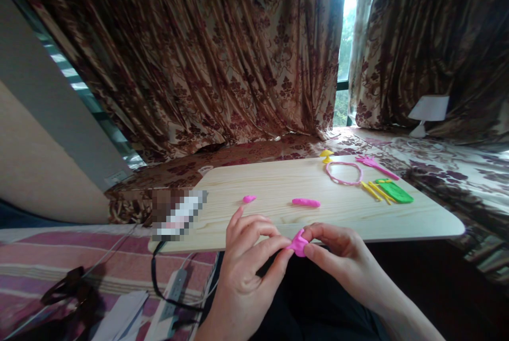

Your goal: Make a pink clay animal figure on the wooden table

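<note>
A lump of pink modelling clay [299, 245] is pinched between both hands, just off the near edge of the table. My left hand [254, 256] grips a drawn-out end of it between thumb and index finger, the other fingers loosely curled. Thumb and fingers of my right hand [338, 248] close on its other side. Beyond the hands, a pink clay roll [306, 202] and a smaller pink clay piece [249, 199] lie on the tabletop.
On the wooden table [270, 176] are a pink clay ring [330, 176], a yellow mushroom-like shape [326, 156], a pink hand-shaped piece [377, 166], yellow sticks [371, 191] and a green slab [397, 192]. A blurred object [178, 216] sits left. A power strip [170, 298] lies beside the table.
</note>
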A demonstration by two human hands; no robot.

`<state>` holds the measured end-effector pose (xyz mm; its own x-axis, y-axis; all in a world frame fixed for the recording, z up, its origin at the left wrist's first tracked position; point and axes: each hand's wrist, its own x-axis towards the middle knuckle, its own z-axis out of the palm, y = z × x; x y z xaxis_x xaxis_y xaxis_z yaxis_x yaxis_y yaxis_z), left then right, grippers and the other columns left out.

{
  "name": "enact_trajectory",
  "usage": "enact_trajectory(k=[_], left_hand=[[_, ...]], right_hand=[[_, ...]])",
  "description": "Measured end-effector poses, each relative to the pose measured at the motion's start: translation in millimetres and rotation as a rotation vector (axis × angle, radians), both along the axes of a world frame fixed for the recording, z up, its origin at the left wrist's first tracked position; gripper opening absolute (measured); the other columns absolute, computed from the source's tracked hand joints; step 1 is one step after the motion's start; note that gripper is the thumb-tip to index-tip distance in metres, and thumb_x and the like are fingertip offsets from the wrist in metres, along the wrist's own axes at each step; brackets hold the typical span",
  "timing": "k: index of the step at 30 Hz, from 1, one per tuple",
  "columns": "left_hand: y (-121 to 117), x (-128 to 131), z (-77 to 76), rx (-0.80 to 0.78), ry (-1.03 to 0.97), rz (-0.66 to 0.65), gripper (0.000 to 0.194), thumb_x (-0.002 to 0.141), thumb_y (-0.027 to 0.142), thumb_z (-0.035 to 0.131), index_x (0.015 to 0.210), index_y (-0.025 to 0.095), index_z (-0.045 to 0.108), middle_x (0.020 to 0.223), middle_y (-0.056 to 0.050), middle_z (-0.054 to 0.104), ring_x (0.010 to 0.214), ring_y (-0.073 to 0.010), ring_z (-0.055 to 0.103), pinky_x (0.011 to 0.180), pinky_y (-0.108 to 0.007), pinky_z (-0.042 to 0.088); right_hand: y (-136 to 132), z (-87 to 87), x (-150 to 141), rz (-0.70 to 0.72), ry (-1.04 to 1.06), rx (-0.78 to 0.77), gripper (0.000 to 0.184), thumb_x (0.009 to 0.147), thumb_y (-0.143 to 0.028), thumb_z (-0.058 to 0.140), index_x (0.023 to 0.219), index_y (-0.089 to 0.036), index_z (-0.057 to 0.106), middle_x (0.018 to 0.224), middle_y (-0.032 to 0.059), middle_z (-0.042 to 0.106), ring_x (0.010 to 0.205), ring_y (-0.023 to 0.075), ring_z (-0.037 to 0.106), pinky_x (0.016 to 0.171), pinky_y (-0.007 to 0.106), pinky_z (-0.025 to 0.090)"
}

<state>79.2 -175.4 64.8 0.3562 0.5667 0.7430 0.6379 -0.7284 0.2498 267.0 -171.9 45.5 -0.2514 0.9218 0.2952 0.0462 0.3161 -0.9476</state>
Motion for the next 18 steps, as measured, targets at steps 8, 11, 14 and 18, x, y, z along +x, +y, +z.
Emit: enact_trajectory(k=[8,11,14,18], left_hand=[[0.4,-2.1,0.4,-0.094,0.000,-0.084,0.030,0.078,0.009,0.063,0.103,0.026,0.062,0.090,0.000,0.064,0.105,-0.0184,0.051,0.107,-0.047,0.028],[1.5,0.3,1.4,-0.127,-0.013,-0.084,0.021,0.079,0.009,0.062,0.092,0.025,0.063,0.084,0.002,0.066,0.102,-0.0177,0.053,0.107,-0.045,0.028],[1.2,1.7,1.5,-0.118,-0.022,-0.060,0.017,0.079,0.009,0.062,0.088,0.024,0.063,0.081,0.002,0.066,0.099,-0.0177,0.054,0.107,-0.046,0.027],[0.4,1.2,-2.0,-0.064,-0.073,0.000,0.018,0.078,0.009,0.062,0.087,0.024,0.061,0.080,0.002,0.064,0.096,-0.0184,0.055,0.107,-0.048,0.027]], right_hand=[[0.6,0.3,-0.6,0.001,-0.008,0.010,0.014,0.085,-0.031,0.060,0.085,-0.019,0.067,0.087,0.0012,0.070,0.085,0.0183,0.062,0.082,0.029,0.047],[-0.2,1.5,-0.7,0.006,-0.013,0.002,0.014,0.085,-0.030,0.060,0.085,-0.019,0.067,0.087,0.0012,0.070,0.085,0.0185,0.061,0.081,0.029,0.047],[-0.3,1.9,-1.1,0.009,-0.012,-0.003,0.014,0.084,-0.031,0.061,0.085,-0.019,0.068,0.087,0.0013,0.070,0.085,0.0185,0.062,0.081,0.029,0.047],[-0.9,1.6,-3.0,0.020,0.028,-0.008,0.013,0.084,-0.031,0.062,0.084,-0.020,0.068,0.088,0.0010,0.070,0.086,0.0175,0.062,0.082,0.028,0.047]])
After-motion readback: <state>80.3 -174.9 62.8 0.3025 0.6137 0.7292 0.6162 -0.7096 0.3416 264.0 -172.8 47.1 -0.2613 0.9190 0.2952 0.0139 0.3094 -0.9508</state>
